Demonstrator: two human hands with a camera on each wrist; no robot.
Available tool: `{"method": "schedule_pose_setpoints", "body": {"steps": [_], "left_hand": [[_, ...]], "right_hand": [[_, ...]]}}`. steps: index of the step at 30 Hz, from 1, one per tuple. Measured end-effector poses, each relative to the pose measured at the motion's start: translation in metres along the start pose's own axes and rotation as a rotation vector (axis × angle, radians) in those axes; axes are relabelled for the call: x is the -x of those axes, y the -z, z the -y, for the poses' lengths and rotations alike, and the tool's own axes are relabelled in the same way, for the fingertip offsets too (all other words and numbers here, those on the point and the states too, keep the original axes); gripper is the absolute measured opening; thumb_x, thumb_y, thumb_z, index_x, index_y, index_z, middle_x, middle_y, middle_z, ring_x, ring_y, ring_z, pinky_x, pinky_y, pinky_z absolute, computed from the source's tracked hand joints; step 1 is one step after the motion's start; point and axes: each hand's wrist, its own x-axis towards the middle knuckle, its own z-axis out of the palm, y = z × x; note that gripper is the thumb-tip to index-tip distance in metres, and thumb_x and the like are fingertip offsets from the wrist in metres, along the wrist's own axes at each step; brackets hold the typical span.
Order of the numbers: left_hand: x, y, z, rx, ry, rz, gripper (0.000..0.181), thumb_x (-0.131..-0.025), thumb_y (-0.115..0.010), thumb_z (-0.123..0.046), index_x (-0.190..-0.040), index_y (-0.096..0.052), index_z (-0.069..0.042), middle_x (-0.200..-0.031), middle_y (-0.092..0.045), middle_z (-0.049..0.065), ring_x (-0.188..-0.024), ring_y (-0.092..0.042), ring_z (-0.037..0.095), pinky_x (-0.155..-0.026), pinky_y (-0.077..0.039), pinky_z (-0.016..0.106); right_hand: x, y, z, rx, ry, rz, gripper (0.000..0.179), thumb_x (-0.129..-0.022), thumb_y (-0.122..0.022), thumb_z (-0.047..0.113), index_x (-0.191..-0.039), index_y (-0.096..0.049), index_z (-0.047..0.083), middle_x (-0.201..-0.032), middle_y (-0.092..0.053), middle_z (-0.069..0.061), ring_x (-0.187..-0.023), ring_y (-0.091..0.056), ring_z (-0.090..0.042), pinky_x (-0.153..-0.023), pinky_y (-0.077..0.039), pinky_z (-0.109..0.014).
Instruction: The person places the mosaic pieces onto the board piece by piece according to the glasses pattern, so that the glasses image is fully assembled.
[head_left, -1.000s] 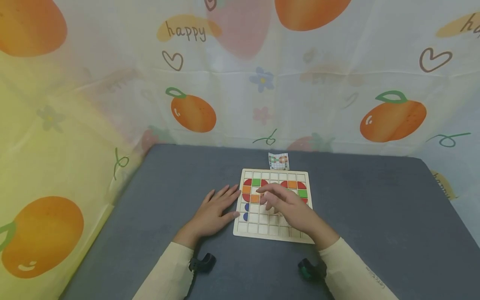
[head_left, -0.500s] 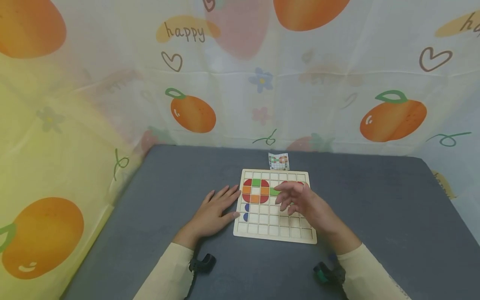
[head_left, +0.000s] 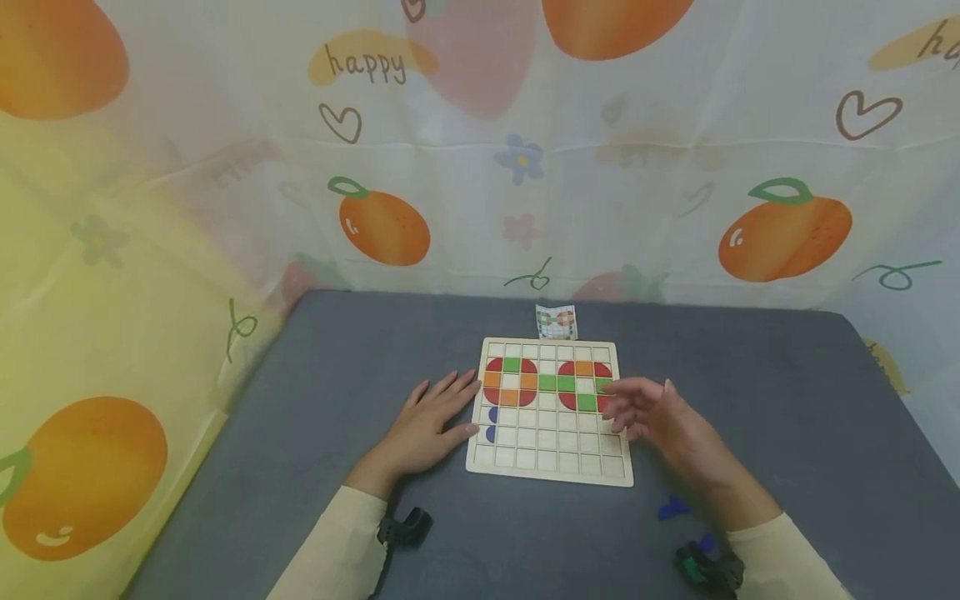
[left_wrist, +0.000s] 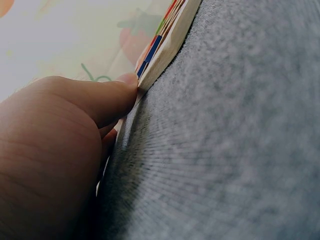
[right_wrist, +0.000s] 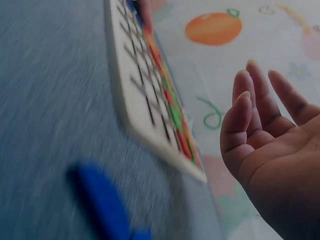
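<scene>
A square wooden grid board (head_left: 547,479) lies on the dark table, bearing red, orange and green tiles in two rounded rings joined by green tiles. Two blue rounded tiles (head_left: 491,433) sit in its left column. My left hand (head_left: 429,427) rests flat on the table with fingers spread, fingertips at the board's left edge; in the left wrist view its thumb (left_wrist: 112,97) meets the rim. Beyond the board's right edge, my right hand (head_left: 675,433) hovers with loosely bent fingers and nothing in them. Below its forearm are loose blue pieces (head_left: 673,507) on the table.
A small printed card (head_left: 556,322) with a coloured grid pattern stands behind the board. A patterned cloth (head_left: 622,192) hangs along the table's back edge. In the right wrist view, a blurred blue piece (right_wrist: 102,200) lies near the board's corner.
My right hand has moved right, from over the board to its right edge, uncovering the right ring of tiles and the loose blue pieces. The left hand stays in place.
</scene>
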Motion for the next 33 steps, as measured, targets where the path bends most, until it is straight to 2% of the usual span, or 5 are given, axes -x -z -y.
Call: {"method": "schedule_pose_setpoints", "body": {"steps": [8,17,23,27,33], "left_hand": [[0.0,0.0,0.001,0.002,0.002,-0.003,0.075,-0.108,-0.065,-0.046,-0.173,-0.034,-0.022,-0.178,-0.026,-0.005,-0.165,-0.015,0.023,-0.129,-0.003,0.06],[0.0,0.0,0.0,0.008,0.006,-0.001,0.075,-0.108,-0.065,-0.046,-0.172,-0.035,-0.021,-0.178,-0.026,-0.005,-0.165,-0.015,0.023,-0.129,-0.002,0.06],[-0.001,-0.002,0.002,0.001,-0.004,0.001,0.074,-0.109,-0.063,-0.048,-0.173,-0.034,-0.022,-0.178,-0.025,-0.005,-0.165,-0.014,0.023,-0.129,-0.002,0.061],[-0.001,-0.003,0.003,0.002,-0.009,0.0,0.074,-0.109,-0.063,-0.048,-0.173,-0.034,-0.022,-0.178,-0.025,-0.005,-0.165,-0.014,0.023,-0.128,-0.002,0.061],[-0.001,-0.002,0.003,-0.013,0.001,0.006,0.075,-0.109,-0.063,-0.048,-0.173,-0.033,-0.023,-0.178,-0.024,-0.006,-0.165,-0.013,0.021,-0.129,-0.002,0.06]], "right_hand": [[0.028,0.021,-0.01,0.05,-0.045,-0.044,0.063,-0.121,-0.009,0.034,-0.148,-0.061,0.009,-0.123,-0.064,-0.017,-0.105,-0.063,-0.026,-0.087,-0.052,-0.033],[0.054,0.032,-0.016,0.226,-0.212,-0.116,0.037,-0.118,-0.041,0.012,-0.142,-0.059,-0.01,-0.122,-0.066,-0.021,-0.105,-0.069,-0.024,-0.088,-0.056,-0.03],[0.063,0.036,-0.015,0.316,-0.287,-0.043,0.039,-0.106,-0.071,0.007,-0.142,-0.063,-0.004,-0.126,-0.067,-0.018,-0.105,-0.067,-0.023,-0.086,-0.057,-0.03],[0.065,0.039,-0.015,0.453,-0.259,0.044,0.043,-0.097,-0.086,0.013,-0.136,-0.07,0.008,-0.123,-0.067,-0.009,-0.101,-0.063,-0.02,-0.084,-0.054,-0.029],[0.066,0.041,-0.018,0.604,-0.178,0.14,0.035,-0.093,-0.09,0.02,-0.124,-0.073,0.02,-0.118,-0.062,0.001,-0.102,-0.059,-0.016,-0.087,-0.052,-0.025]]}}
